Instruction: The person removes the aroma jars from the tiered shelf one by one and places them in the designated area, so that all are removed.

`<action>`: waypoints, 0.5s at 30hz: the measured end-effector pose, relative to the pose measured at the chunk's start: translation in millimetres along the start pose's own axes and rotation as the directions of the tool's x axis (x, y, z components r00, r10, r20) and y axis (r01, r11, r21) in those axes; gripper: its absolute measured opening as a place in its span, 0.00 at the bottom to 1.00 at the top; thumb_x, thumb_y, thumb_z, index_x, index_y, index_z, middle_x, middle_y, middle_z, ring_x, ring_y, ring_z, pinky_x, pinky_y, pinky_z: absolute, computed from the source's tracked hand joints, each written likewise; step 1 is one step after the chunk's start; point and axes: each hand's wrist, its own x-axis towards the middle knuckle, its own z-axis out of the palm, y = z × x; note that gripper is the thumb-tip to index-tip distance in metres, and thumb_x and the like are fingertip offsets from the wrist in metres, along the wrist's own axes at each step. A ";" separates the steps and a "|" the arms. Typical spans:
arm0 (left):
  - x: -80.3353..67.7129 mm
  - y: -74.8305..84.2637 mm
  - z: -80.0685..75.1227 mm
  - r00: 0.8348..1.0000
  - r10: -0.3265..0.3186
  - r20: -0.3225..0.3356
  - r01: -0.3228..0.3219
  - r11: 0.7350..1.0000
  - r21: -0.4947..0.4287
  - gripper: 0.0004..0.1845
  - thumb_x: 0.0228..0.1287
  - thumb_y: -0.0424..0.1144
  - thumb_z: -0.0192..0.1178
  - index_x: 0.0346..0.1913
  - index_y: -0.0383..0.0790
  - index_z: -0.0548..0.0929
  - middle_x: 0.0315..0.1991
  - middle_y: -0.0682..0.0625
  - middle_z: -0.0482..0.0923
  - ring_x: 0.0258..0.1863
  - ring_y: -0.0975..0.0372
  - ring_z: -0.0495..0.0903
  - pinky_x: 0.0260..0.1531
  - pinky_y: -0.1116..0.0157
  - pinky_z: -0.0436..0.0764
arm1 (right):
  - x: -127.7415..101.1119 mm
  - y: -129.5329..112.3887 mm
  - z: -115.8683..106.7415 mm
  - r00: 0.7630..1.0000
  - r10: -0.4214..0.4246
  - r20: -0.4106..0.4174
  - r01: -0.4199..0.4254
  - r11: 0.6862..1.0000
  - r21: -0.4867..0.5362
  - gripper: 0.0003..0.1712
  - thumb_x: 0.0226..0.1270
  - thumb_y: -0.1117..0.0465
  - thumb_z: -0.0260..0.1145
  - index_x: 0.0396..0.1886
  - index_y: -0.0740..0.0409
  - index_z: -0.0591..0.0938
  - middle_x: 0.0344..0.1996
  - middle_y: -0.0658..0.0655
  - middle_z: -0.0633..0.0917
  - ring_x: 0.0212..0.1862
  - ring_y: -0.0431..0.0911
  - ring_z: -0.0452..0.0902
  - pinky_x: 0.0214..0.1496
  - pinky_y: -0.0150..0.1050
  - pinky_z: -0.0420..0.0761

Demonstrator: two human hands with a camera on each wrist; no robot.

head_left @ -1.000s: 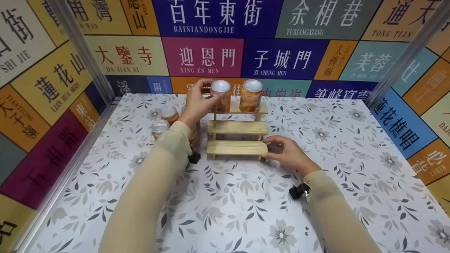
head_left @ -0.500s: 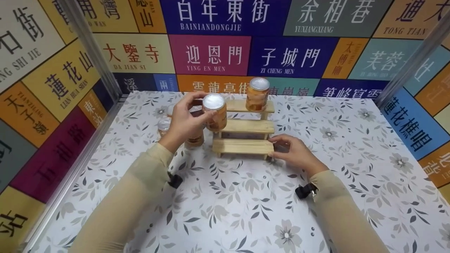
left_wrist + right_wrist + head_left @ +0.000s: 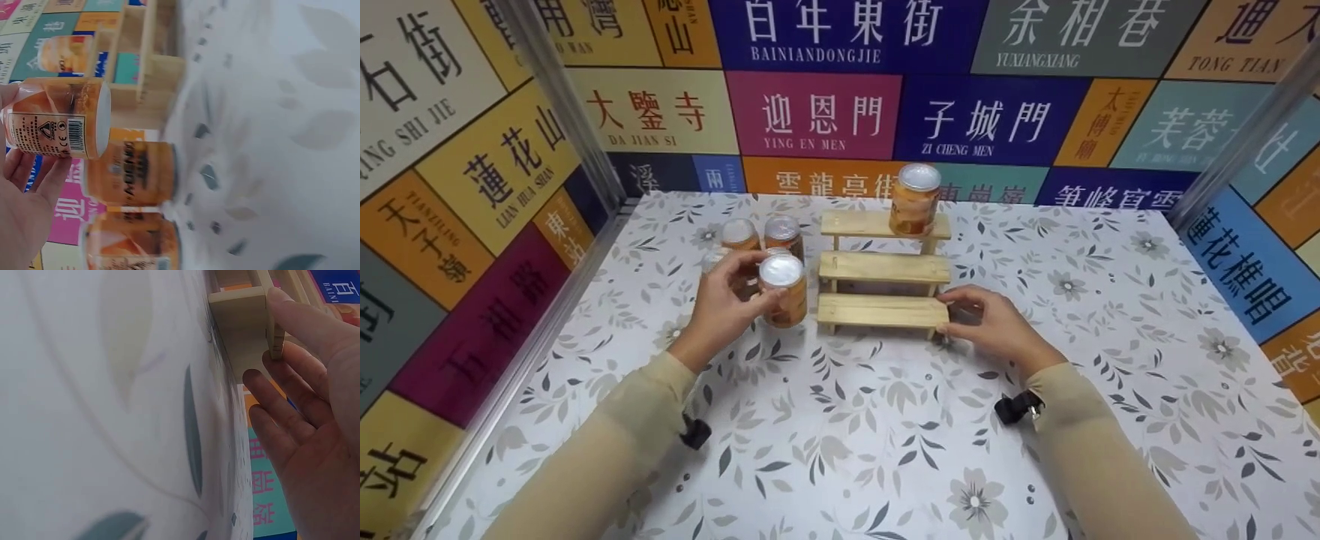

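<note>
My left hand point(image 3: 720, 307) grips an orange can point(image 3: 787, 300) with a silver lid, left of a small three-step wooden rack point(image 3: 885, 268). In the left wrist view the can point(image 3: 53, 121) is upright above the tabletop, its label and barcode facing the camera. A similar can point(image 3: 913, 210) stands at the right of the top step. The lower two steps bear nothing. My right hand point(image 3: 994, 328) pinches the right end of the bottom step; the right wrist view shows thumb and fingertips on opposite faces of the board point(image 3: 275, 340).
Behind my left hand stand more orange cans point(image 3: 784, 236) on the floral tabletop point(image 3: 840, 435), one partly hidden by the fingers. Panels point(image 3: 810, 112) with large Chinese characters enclose the back and sides.
My left hand has lifted the can off the left of the top step and brought it down and left, toward me. The right hand stays on the rack. The head view has shifted slightly.
</note>
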 end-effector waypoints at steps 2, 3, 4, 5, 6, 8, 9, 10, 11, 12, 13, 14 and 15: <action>-4.4 -4.9 -1.1 0.999 -0.032 0.015 0.031 0.999 0.014 0.28 0.53 0.34 0.71 0.57 0.33 0.74 0.52 0.42 0.76 0.52 0.52 0.77 0.52 0.54 0.81 | -0.2 -0.6 0.0 1.000 -0.003 0.002 0.003 1.000 -0.005 0.28 0.50 0.50 0.76 0.53 0.45 0.80 0.57 0.50 0.79 0.62 0.50 0.75 0.68 0.46 0.71; -6.0 -8.3 -1.1 0.999 -0.040 0.018 0.039 0.999 0.024 0.28 0.53 0.35 0.71 0.57 0.34 0.74 0.52 0.42 0.76 0.52 0.53 0.77 0.52 0.54 0.81 | -0.2 -1.1 -0.1 1.000 -0.005 0.003 0.005 1.000 -0.005 0.29 0.50 0.50 0.76 0.53 0.46 0.80 0.57 0.50 0.78 0.62 0.51 0.75 0.68 0.46 0.71; -7.4 -11.9 -0.8 0.999 -0.046 0.020 0.045 0.998 0.034 0.28 0.53 0.35 0.71 0.57 0.34 0.74 0.52 0.42 0.76 0.52 0.53 0.77 0.52 0.53 0.81 | 0.0 -1.5 -0.2 1.000 -0.007 0.000 0.007 1.000 -0.004 0.29 0.50 0.50 0.76 0.53 0.46 0.80 0.57 0.51 0.79 0.61 0.51 0.75 0.68 0.46 0.71; -8.1 -18.1 -0.3 0.999 -0.050 0.021 0.049 0.998 0.041 0.28 0.52 0.34 0.71 0.57 0.35 0.74 0.52 0.42 0.76 0.52 0.53 0.77 0.52 0.53 0.81 | 0.2 -2.0 -0.3 1.000 -0.011 -0.002 0.011 1.000 -0.002 0.29 0.50 0.50 0.76 0.53 0.47 0.80 0.57 0.51 0.79 0.61 0.52 0.75 0.67 0.47 0.71; -8.6 -24.6 0.1 0.999 -0.050 0.020 0.049 0.998 0.042 0.29 0.52 0.34 0.72 0.57 0.35 0.74 0.52 0.43 0.75 0.52 0.53 0.77 0.52 0.53 0.80 | 0.4 -2.3 -0.4 1.000 -0.016 -0.005 0.016 1.000 -0.002 0.29 0.49 0.50 0.77 0.53 0.47 0.80 0.57 0.52 0.78 0.61 0.52 0.75 0.67 0.47 0.71; -9.8 -37.3 0.8 0.999 -0.049 0.019 0.048 0.997 0.054 0.29 0.51 0.34 0.72 0.57 0.37 0.74 0.53 0.44 0.75 0.53 0.53 0.77 0.53 0.54 0.81 | 0.8 -2.7 -0.3 1.000 -0.024 -0.003 0.024 1.000 0.002 0.29 0.50 0.50 0.76 0.54 0.49 0.79 0.57 0.53 0.78 0.61 0.52 0.75 0.67 0.47 0.72; -10.4 -43.3 1.2 0.999 -0.050 0.018 0.049 0.997 0.061 0.29 0.51 0.35 0.72 0.57 0.38 0.75 0.53 0.44 0.75 0.53 0.53 0.76 0.53 0.55 0.81 | 0.8 -2.9 -0.1 1.000 -0.026 0.000 0.026 1.000 0.007 0.29 0.50 0.51 0.76 0.54 0.49 0.79 0.57 0.53 0.78 0.60 0.52 0.76 0.66 0.47 0.73; -11.1 -48.4 1.4 0.998 -0.055 0.018 0.054 0.997 0.063 0.29 0.50 0.35 0.73 0.57 0.40 0.75 0.53 0.45 0.74 0.53 0.53 0.76 0.53 0.56 0.81 | 0.7 -3.1 0.3 1.000 -0.024 0.001 0.024 1.000 0.012 0.29 0.50 0.51 0.76 0.54 0.49 0.79 0.57 0.53 0.79 0.60 0.52 0.76 0.66 0.47 0.73; -11.8 -53.8 1.3 0.998 -0.061 0.018 0.060 0.996 0.064 0.29 0.50 0.36 0.73 0.57 0.42 0.75 0.53 0.47 0.74 0.53 0.53 0.76 0.53 0.57 0.81 | 0.6 -3.0 0.6 1.000 -0.027 0.004 0.026 0.999 0.021 0.29 0.51 0.52 0.76 0.54 0.50 0.79 0.57 0.53 0.79 0.60 0.52 0.76 0.65 0.47 0.74; -12.9 -56.7 1.2 0.997 -0.068 0.021 0.066 0.996 0.063 0.29 0.50 0.37 0.73 0.57 0.43 0.75 0.53 0.48 0.74 0.54 0.54 0.76 0.54 0.58 0.80 | 0.5 -2.8 0.9 1.000 -0.027 0.009 0.027 0.999 0.031 0.29 0.51 0.53 0.76 0.54 0.50 0.79 0.57 0.54 0.78 0.60 0.52 0.76 0.65 0.47 0.74; -13.8 -58.9 1.2 0.997 -0.075 0.025 0.073 0.995 0.061 0.29 0.50 0.38 0.74 0.56 0.44 0.75 0.53 0.48 0.74 0.54 0.54 0.76 0.54 0.59 0.80 | 0.2 -2.7 1.2 1.000 -0.027 0.014 0.026 0.999 0.044 0.29 0.51 0.54 0.76 0.54 0.51 0.79 0.57 0.54 0.78 0.60 0.52 0.76 0.65 0.47 0.74; -14.7 -60.7 1.0 0.996 -0.082 0.030 0.080 0.995 0.055 0.29 0.49 0.39 0.74 0.56 0.44 0.76 0.54 0.49 0.74 0.55 0.54 0.76 0.55 0.60 0.80 | -0.1 -2.6 1.5 1.000 -0.024 0.017 0.023 0.998 0.059 0.29 0.52 0.55 0.76 0.54 0.52 0.79 0.57 0.54 0.78 0.60 0.52 0.76 0.65 0.47 0.74; -15.6 -62.3 1.0 0.995 -0.087 0.038 0.086 0.995 0.048 0.29 0.49 0.39 0.74 0.56 0.45 0.75 0.54 0.49 0.74 0.56 0.53 0.76 0.55 0.60 0.80 | -0.3 -2.3 1.8 1.000 -0.023 0.018 0.022 0.998 0.066 0.29 0.52 0.55 0.76 0.54 0.52 0.79 0.58 0.55 0.78 0.61 0.52 0.75 0.65 0.47 0.74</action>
